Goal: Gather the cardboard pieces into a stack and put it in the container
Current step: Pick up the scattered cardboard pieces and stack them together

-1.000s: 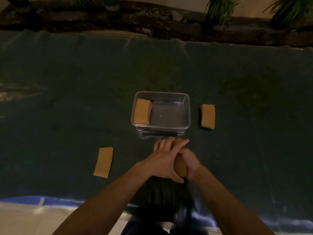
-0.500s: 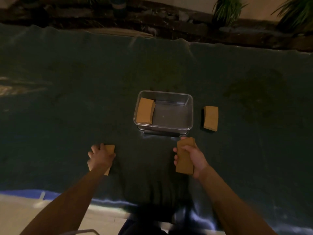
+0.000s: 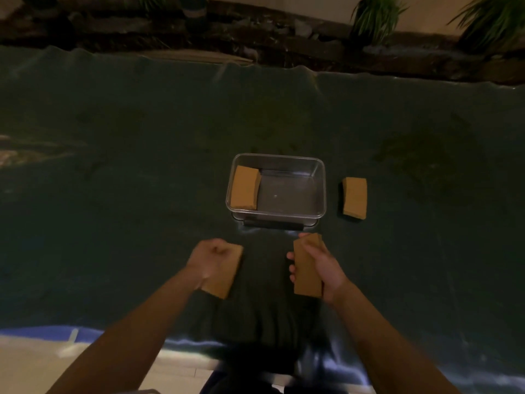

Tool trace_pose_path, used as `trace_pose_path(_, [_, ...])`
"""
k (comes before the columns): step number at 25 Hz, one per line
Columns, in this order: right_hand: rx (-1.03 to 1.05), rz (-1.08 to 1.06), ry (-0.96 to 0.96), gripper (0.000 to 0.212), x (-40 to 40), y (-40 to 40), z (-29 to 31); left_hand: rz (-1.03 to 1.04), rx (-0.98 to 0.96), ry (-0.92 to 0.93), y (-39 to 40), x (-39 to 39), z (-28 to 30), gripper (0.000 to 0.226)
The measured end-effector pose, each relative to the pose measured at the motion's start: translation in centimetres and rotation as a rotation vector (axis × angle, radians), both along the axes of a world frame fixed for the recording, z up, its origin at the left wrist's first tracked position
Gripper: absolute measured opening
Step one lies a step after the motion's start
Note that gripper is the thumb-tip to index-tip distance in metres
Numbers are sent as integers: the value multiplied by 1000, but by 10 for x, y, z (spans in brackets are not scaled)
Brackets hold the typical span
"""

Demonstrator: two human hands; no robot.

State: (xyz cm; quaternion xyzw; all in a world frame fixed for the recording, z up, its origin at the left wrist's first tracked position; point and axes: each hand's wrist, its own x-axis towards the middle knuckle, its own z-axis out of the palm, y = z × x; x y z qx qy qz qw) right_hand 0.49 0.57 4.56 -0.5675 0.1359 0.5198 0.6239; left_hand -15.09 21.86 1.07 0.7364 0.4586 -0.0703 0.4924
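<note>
Left hand [image 3: 211,258]: fist curled over a cardboard piece [image 3: 224,275], near left of centre.
Right hand [image 3: 322,265]: fingers wrapped round a cardboard stack [image 3: 306,268], gripping it just near the container.
Container [image 3: 321,189]: clear tub on the dark green cloth [image 3: 142,172] (black handle on its near side), open at the top, nothing blocking it.
Inside the tub: one stack of cardboard [image 3: 245,187] leaning against the left wall.
Right of the tub: a loose cardboard bundle [image 3: 354,200] lying apart on the cloth.
Far edge: plants [image 3: 375,15] and dark stones [image 3: 284,41], well clear of the hands.
</note>
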Motion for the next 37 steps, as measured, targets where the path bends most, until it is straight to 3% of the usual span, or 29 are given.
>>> trace_pose_path(3, [-72,89,-65,40,-4,3,2,138,-719,-238,-40,37,21,15])
trace_pose_path(5, [-98,120,-99,48,-4,1,2,185,-848,-281,-66,56,25,22])
trace_pose_path(9, [-65,101,-62,36,-3,-5,7,290,-526,-351,-102,82,30,14])
trace_pose_path(12, [-44,58,-34,41,1,-10,7,359,-460,-368,-115,91,26,12])
trace_pose_path(15, [-14,-2,-8,31,5,-16,13,309,-352,-350,-124,99,27,24])
trace_pose_path(18, [4,-40,6,35,10,-26,17,89,-164,-422,-125,106,33,36])
trace_pose_path(20, [-2,-52,-5,39,18,-35,21,-247,-114,-465,-121,109,36,65])
trace_pose_path(23, [-78,-76,-5,47,35,-44,29,-790,-77,-381,-119,115,45,119])
trace_pose_path(25, [-144,-52,-34,55,42,-46,29,-1001,90,-319,-124,122,46,133])
trace_pose_path(29, [-87,-70,-39,57,52,-54,28,-999,204,-279,-142,139,47,130])
trace_pose_path(33, [91,-80,61,32,62,-77,27,-966,320,-287,-150,156,50,131])
trace_pose_path(37, [53,-19,-31,30,76,-96,28,-972,451,-292,-171,175,53,131])
